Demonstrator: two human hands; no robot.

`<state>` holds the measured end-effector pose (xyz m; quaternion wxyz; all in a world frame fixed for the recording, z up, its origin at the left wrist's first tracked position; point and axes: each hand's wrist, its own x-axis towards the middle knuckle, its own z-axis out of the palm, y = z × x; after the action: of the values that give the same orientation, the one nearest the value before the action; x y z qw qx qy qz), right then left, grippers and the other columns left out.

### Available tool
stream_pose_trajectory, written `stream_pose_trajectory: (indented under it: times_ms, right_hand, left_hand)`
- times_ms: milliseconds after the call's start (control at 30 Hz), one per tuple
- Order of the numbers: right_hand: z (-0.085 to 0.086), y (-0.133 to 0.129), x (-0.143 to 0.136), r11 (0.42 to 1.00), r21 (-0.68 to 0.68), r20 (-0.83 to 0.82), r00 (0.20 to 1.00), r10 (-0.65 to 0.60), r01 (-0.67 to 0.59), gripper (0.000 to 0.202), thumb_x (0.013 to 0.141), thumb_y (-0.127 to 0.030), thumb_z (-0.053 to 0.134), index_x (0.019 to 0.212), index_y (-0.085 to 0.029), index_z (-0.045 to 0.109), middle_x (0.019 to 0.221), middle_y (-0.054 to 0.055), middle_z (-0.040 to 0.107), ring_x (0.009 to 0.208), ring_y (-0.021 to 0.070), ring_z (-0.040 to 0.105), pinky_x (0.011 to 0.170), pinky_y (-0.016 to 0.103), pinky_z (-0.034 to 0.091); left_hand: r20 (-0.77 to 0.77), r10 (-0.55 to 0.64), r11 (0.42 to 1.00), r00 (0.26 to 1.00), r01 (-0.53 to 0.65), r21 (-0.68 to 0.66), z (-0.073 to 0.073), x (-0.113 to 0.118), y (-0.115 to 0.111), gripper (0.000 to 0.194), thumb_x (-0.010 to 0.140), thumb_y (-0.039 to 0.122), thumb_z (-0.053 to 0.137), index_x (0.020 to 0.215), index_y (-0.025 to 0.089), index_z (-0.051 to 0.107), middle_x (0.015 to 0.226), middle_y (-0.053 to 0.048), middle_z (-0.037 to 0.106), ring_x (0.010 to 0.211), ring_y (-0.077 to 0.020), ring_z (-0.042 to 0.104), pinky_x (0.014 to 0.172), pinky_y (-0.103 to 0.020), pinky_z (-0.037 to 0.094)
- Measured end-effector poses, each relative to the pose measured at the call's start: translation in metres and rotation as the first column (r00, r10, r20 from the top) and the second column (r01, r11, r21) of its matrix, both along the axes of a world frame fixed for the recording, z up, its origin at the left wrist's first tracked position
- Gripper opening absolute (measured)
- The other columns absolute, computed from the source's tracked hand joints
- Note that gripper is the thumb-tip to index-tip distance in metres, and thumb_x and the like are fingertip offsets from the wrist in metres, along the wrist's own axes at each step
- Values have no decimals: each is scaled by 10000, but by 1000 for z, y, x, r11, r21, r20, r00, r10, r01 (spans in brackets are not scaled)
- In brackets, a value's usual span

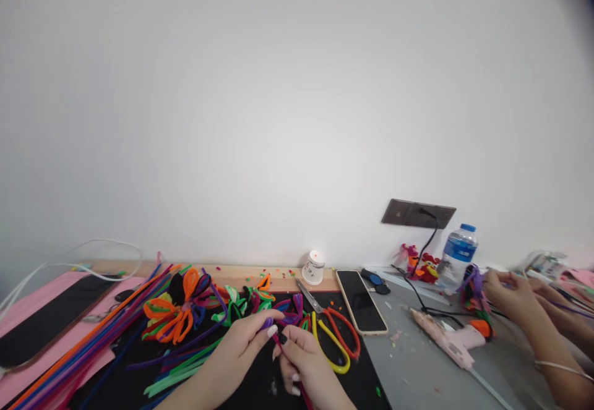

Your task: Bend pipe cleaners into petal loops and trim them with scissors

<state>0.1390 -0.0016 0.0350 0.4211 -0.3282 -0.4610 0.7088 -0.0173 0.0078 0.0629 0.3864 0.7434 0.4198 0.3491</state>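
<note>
My left hand (pixel 244 345) is closed, its thumb and fingers pinching a purple pipe cleaner (pixel 268 323). Close against it, my right hand (pixel 304 357) pinches a magenta pipe cleaner (pixel 276 338) whose tail hangs below the palm. Both hands are over a black mat (pixel 260 391). Just left of them lies an orange looped pipe-cleaner flower (pixel 179 314), with green pipe cleaners (pixel 185 370) in front of it. Scissors (pixel 334 336) with one yellow and one red handle lie right beside my right hand.
Long pipe cleaners (pixel 99 336) lie across a pink sheet (pixel 51 298) at left. A paper cup (pixel 313 268), a phone (pixel 361 302), a glue gun (pixel 448 336) and a water bottle (pixel 458 255) stand or lie rightward. Another person's hands (pixel 510 292) work at far right.
</note>
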Motion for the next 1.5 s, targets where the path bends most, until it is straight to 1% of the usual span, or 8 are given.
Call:
stream_pose_trajectory:
  times_ms: [200, 367, 533, 767, 1000, 1100, 1267, 1500]
  right_hand:
    - [0, 0, 2, 999, -37, -22, 999, 25, -26, 356, 714, -485, 601, 674, -154, 475, 331, -128, 335, 230, 11, 202, 242, 132, 217]
    - [2, 0, 4, 998, -60, -14, 999, 35, -35, 368, 698, -485, 621, 647, -156, 463, 333, -124, 350, 228, 6, 208, 236, 125, 183]
    - [-2, -1, 3, 996, -78, 54, 998, 38, -34, 412, 695, -524, 599, 603, -143, 474, 341, -75, 436, 225, 3, 222, 240, 138, 168]
    - [1, 2, 8, 1000, 26, 193, 981, -5, 0, 392, 720, -498, 583, 675, -110, 557, 381, -83, 423, 259, 6, 236, 263, 138, 155]
    - [2, -2, 4, 998, -53, 244, 969, 43, -30, 412, 710, -516, 583, 632, -113, 548, 340, -114, 332, 258, -3, 173, 275, 146, 118]
    - [-1, -1, 3, 999, -43, 229, 973, 35, -26, 420, 718, -521, 569, 673, -104, 570, 345, -100, 377, 238, 0, 190, 256, 147, 119]
    - [-3, 2, 6, 997, -29, 230, 971, -62, 71, 343, 732, -451, 584, 681, -113, 569, 361, -98, 390, 253, 3, 198, 262, 137, 125]
    - [-4, 1, 4, 992, 8, 221, 967, -127, 129, 357, 696, -457, 611, 633, -109, 567, 360, -64, 451, 256, 14, 267, 265, 132, 162]
  left_hand:
    - [26, 45, 996, 999, -42, -84, -12, 7, -8, 422, 866, 444, 322, 1177, 240, 520, 1055, -43, 635, 1042, -210, 522, 920, -322, 389]
    - [118, 57, 971, 991, -27, -239, -22, 12, -15, 574, 845, 547, 273, 1289, 206, 402, 665, -17, 609, 671, -176, 558, 639, -278, 464]
    - [197, 13, 958, 980, 45, -283, -24, 16, -18, 585, 810, 583, 333, 1167, 167, 537, 566, 26, 467, 544, -127, 441, 549, -237, 402]
    - [266, 236, 951, 935, -165, -263, -32, 8, -9, 566, 825, 574, 286, 1035, 126, 558, 537, 78, 229, 474, -101, 268, 451, -209, 254]
    - [146, 54, 985, 988, -29, -168, -29, 13, -17, 447, 854, 495, 283, 971, 182, 581, 595, 20, 510, 588, -141, 483, 590, -225, 390]
    - [129, 87, 990, 988, -71, -122, -27, 12, -16, 398, 863, 448, 293, 940, 178, 576, 627, 7, 548, 636, -157, 522, 631, -232, 410]
    - [150, 240, 965, 959, -218, -146, -29, 8, -12, 355, 887, 412, 267, 715, 198, 492, 601, 35, 484, 597, -135, 474, 580, -211, 386]
    - [137, 187, 968, 973, -159, -195, -33, 12, -13, 363, 878, 446, 276, 628, 207, 384, 572, 50, 403, 559, -118, 393, 546, -204, 337]
